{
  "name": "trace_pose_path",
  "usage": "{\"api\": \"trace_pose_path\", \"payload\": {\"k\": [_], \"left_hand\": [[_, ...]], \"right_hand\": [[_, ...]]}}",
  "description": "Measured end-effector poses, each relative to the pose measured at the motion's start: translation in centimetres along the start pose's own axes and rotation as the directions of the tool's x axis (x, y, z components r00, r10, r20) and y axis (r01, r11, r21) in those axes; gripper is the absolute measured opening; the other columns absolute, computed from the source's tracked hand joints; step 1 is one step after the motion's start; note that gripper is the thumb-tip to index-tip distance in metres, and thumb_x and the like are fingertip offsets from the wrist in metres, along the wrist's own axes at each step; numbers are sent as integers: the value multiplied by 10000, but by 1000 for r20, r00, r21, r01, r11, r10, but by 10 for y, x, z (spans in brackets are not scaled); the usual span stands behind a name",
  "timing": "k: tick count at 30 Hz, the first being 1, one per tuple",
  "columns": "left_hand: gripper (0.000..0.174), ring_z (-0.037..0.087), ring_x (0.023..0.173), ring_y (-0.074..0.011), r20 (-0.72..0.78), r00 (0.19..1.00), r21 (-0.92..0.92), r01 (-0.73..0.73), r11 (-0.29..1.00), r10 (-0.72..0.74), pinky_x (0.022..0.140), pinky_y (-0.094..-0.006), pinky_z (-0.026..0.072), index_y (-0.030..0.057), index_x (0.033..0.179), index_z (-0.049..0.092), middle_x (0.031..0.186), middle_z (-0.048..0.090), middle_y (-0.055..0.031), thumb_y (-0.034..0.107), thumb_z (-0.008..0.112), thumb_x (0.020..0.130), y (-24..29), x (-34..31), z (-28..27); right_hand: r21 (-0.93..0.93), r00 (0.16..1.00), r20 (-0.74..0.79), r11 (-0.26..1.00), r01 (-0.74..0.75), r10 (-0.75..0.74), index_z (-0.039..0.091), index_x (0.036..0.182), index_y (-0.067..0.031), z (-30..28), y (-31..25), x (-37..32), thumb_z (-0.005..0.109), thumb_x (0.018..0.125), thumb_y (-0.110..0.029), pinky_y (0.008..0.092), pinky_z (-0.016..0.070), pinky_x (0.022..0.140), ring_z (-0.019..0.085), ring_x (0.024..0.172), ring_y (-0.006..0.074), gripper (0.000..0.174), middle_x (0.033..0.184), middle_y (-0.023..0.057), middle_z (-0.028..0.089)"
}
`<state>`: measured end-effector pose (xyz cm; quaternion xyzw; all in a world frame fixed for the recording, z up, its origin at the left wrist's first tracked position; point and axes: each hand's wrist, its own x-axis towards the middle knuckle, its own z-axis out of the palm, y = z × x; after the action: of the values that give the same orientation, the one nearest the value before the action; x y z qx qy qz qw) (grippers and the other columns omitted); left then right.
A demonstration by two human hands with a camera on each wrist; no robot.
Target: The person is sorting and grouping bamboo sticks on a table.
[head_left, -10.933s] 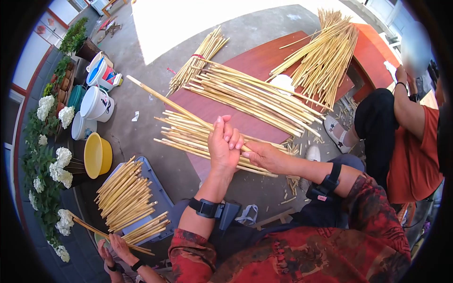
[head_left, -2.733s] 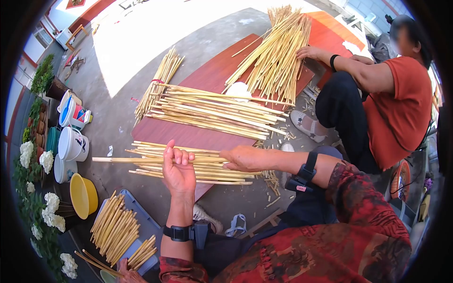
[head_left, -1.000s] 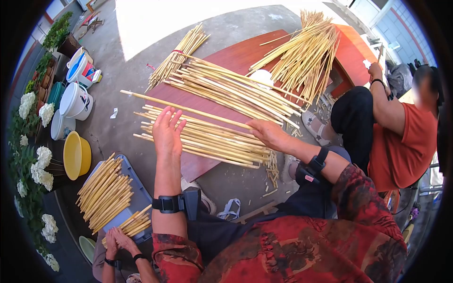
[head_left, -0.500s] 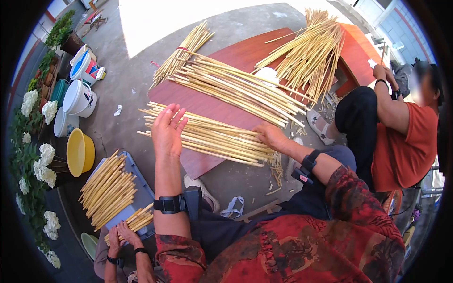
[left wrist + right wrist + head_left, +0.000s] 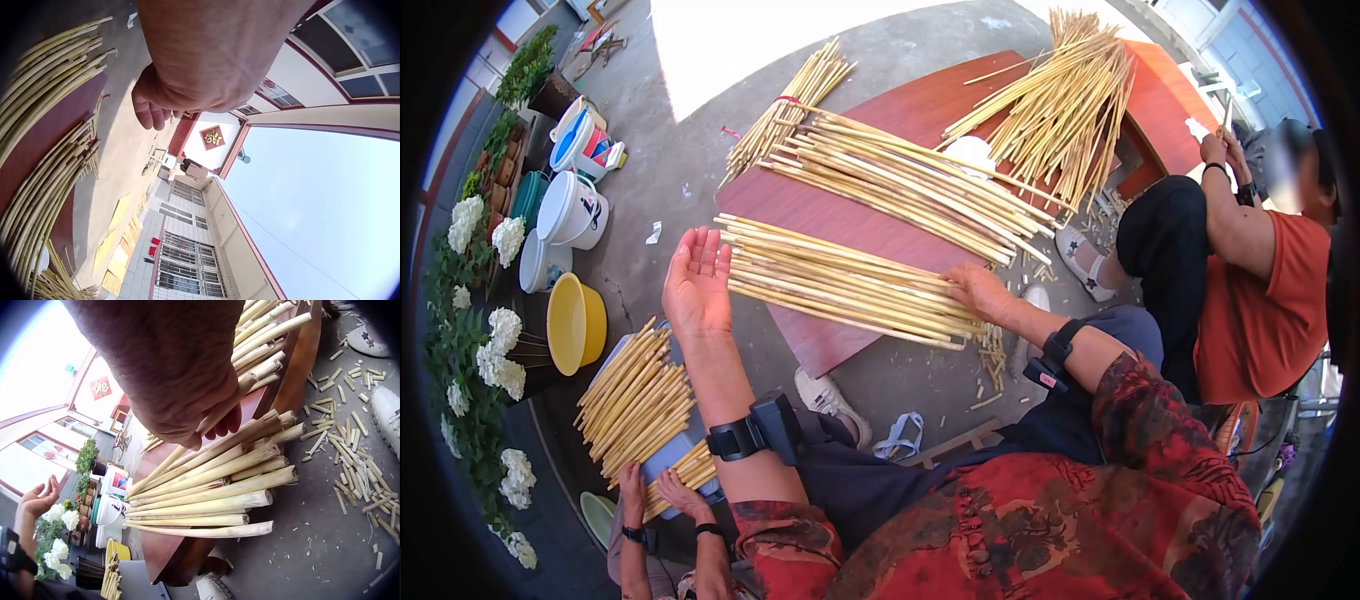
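- The left hand (image 5: 695,280) is open, palm turned up and fingers straight, off the left edge of the reddish-brown wooden board (image 5: 820,215). It holds nothing.
- Its fingertips (image 5: 712,250) are just beside the left ends of the near pile of pale yellow cut stalks (image 5: 850,285); whether they touch is unclear.
- That pile lies across the board's near end, both ends overhanging.
- The right hand (image 5: 980,290) rests at the board's right edge, fingers curled over the pile's top stalks in a grip.
- A longer heap of pale stalks (image 5: 900,180) lies across the board's middle.
- A round yellow plastic bowl (image 5: 575,323) stands on the ground, well left of the board.
- Short stalk offcuts (image 5: 995,350) litter the ground by its near right corner.
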<state>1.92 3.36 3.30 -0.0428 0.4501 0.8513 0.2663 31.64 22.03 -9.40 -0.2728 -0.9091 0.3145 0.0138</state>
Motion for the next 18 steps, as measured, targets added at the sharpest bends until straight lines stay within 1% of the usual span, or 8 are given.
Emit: {"api": "trace_pose_path", "payload": {"k": [2, 3, 4, 8, 10, 14, 16, 18], "left_hand": [[287, 477, 1031, -246, 23, 1000, 13, 6, 1000, -7, 878, -380, 397, -37, 1089, 439, 1087, 488, -139, 127, 420, 854, -1, 1, -3], [267, 492, 1002, -245, 46, 999, 24, 16, 1000, -17, 852, -375, 412, -39, 1054, 461, 1053, 504, -136, 130, 425, 850, -3, 0, -2], [267, 492, 1002, -245, 46, 999, 23, 16, 1000, -17, 852, -375, 412, -39, 1054, 461, 1053, 504, -136, 130, 425, 850, -3, 0, 1], [264, 503, 981, -240, 64, 998, 56, 14, 998, -18, 839, -368, 419, -39, 1049, 461, 1038, 512, -132, 130, 432, 849, -7, -3, 5], [264, 506, 977, -239, 79, 996, 51, 25, 998, -29, 834, -367, 421, -38, 1048, 462, 1034, 515, -129, 132, 434, 849, -9, -3, 7], [262, 508, 977, -238, 93, 995, 71, 40, 997, -47, 825, -364, 424, -36, 1046, 465, 1031, 519, -125, 132, 435, 848, -11, -4, 10], [260, 508, 976, -239, 92, 994, 68, 57, 996, -63, 826, -365, 422, -35, 1047, 465, 1030, 521, -125, 130, 438, 847, -15, -2, 9], [262, 508, 976, -240, 108, 991, 68, 70, 995, -77, 826, -365, 422, -35, 1049, 463, 1031, 521, -126, 130, 440, 847, -18, -2, 10]], "right_hand": [[-27, 1000, 7, 1000, 12, -11, 556, 969, -74, 3, 0, -3, 531, 751, -147, 376, 411, 756, 509, 845, 323, 231, 857, 158, 518], [-47, 999, 2, 998, 49, -49, 547, 972, -72, 6, 1, -5, 520, 751, -138, 376, 412, 749, 507, 845, 324, 232, 858, 156, 517], [-67, 996, -10, 993, 93, -94, 537, 976, -71, 7, 2, -4, 510, 752, -129, 376, 414, 742, 506, 846, 324, 233, 859, 154, 517], [-142, 997, 60, 988, 58, -50, 517, 986, -66, 5, -4, -5, 497, 748, -114, 381, 416, 734, 507, 854, 321, 243, 874, 151, 519], [-177, 994, 82, 980, 89, -76, 508, 983, -60, 4, -6, -6, 496, 745, -113, 388, 416, 738, 509, 854, 321, 244, 878, 151, 519], [-171, 992, 109, 982, 83, -65, 502, 1004, -67, 0, -8, -5, 497, 746, -115, 389, 417, 752, 511, 879, 319, 263, 910, 154, 521], [-106, 985, 168, 993, 57, -39, 513, 1006, -67, -2, -7, -3, 495, 746, -114, 387, 423, 755, 524, 890, 311, 264, 938, 150, 539], [-103, 986, 163, 994, 44, -26, 524, 996, -65, -7, -6, -3, 496, 746, -113, 387, 428, 750, 535, 879, 309, 257, 928, 148, 555]]}}
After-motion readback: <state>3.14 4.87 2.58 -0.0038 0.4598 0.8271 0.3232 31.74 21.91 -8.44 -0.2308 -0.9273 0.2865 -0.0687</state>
